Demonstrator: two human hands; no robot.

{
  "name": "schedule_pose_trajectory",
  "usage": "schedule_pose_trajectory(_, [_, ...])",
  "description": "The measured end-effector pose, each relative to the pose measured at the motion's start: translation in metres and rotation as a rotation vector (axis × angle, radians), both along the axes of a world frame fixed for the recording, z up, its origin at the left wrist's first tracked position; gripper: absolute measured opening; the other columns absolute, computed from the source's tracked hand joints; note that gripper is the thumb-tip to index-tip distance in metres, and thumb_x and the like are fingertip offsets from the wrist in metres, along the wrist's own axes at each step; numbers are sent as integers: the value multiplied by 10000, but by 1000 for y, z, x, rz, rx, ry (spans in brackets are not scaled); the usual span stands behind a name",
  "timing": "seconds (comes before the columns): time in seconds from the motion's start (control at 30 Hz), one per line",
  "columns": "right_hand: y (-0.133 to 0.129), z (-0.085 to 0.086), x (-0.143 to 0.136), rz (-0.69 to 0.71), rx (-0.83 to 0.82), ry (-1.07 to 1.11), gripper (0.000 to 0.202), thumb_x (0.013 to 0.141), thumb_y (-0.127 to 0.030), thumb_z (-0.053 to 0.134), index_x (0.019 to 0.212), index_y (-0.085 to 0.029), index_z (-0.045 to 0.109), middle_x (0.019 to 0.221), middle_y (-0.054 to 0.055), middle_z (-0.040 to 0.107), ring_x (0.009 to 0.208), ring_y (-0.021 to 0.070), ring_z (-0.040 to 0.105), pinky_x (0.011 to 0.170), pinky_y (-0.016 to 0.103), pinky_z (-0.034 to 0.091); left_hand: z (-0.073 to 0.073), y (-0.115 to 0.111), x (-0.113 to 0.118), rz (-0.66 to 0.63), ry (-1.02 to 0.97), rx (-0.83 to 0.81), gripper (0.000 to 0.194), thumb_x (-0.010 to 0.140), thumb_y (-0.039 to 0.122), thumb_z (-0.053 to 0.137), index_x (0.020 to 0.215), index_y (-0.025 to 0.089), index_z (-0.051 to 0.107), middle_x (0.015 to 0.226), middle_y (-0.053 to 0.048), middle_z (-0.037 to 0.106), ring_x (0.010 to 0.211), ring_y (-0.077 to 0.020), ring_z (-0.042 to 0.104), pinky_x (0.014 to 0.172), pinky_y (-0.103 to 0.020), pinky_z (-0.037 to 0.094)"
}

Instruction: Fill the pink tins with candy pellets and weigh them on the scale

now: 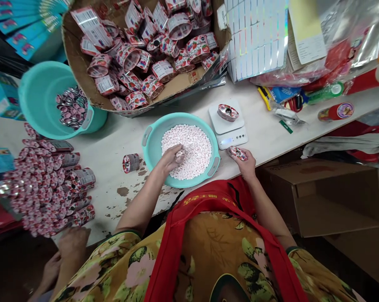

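Observation:
My left hand is over the teal basin, its fingers closed around some of the small pale pink candies that fill the bottom. To the right of the basin, my right hand grips a small printed tin in a strawberry-patterned wrapper, with a dark round spot on top. Just beyond it, another wrapped tin rests on the white digital scale, whose display is lit. One more tin lies on its side left of the basin.
A cardboard box of wrapped tins stands behind the basin. A teal bucket holds small metallic pink pieces. Stacked tins cover the left side, near another person's hands. Sticker sheets and a cutter lie at right.

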State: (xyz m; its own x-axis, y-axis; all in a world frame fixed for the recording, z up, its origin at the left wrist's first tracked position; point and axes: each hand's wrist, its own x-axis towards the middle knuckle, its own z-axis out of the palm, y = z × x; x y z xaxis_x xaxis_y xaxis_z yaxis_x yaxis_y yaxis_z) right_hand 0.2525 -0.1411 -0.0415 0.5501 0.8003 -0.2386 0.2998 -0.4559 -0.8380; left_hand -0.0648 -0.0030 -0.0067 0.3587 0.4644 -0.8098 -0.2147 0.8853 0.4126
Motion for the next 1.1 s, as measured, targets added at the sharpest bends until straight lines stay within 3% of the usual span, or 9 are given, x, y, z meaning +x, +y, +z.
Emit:
schedule_pose_trajectory(0.13, [9,30,-5,20,69,-72,467,686,-464,819,1063,-212,710,1043,53,692,1000,221,654,971,408,529,3,-5,22,-110,35,190,261,770,290,776,850,161,564,640,30,544,427,-32,377,387,-147,185])
schedule_pose_trajectory(0.27, [27,68,-20,84,158,-96,420,695,-414,831,1059,-234,726,1012,48,666,977,226,654,937,397,544,25,5,33,-197,79,385,264,776,317,766,819,174,549,587,57,480,412,-27,280,415,-176,143])
schedule_pose_trajectory(0.4, [48,88,-37,138,215,-81,416,696,-417,840,1063,-258,726,1033,45,669,994,229,653,946,397,551,47,26,43,-239,94,497,214,820,314,715,820,176,552,588,65,419,432,-42,265,444,-208,151])
schedule_pose_trajectory(0.53, [53,87,-39,97,225,-31,428,686,-430,849,1051,-242,728,1006,41,671,970,223,662,931,396,555,56,65,68,-404,172,712,95,883,246,618,850,173,566,612,40,464,499,-81,362,507,-227,253])
schedule_pose_trajectory(0.7, [35,81,-22,-37,180,-5,479,662,-441,872,1063,-221,731,1039,49,684,983,223,676,929,396,556,57,117,138,-846,515,1132,137,935,234,542,926,141,643,839,-73,669,770,-182,571,690,-286,390])
schedule_pose_trajectory(0.87, [18,80,-2,-161,127,-24,498,658,-438,871,1069,-197,729,1043,54,699,952,213,681,902,384,556,54,130,195,-1275,797,1274,305,969,250,474,1196,153,652,1115,-163,709,997,-275,640,793,-337,422])
schedule_pose_trajectory(0.97, [12,74,8,-213,106,-11,503,652,-440,871,1064,-191,727,1054,58,704,948,211,683,900,381,551,51,129,206,-1342,854,1327,340,947,225,490,1243,156,641,1135,-176,708,1019,-294,649,787,-348,425])
schedule_pose_trajectory(1.1, [9,65,15,-225,101,-26,501,658,-447,868,1069,-198,728,1068,58,706,962,213,679,930,393,538,47,135,207,-1319,851,1346,304,892,228,577,1178,178,666,1072,-143,716,954,-280,644,747,-343,412])
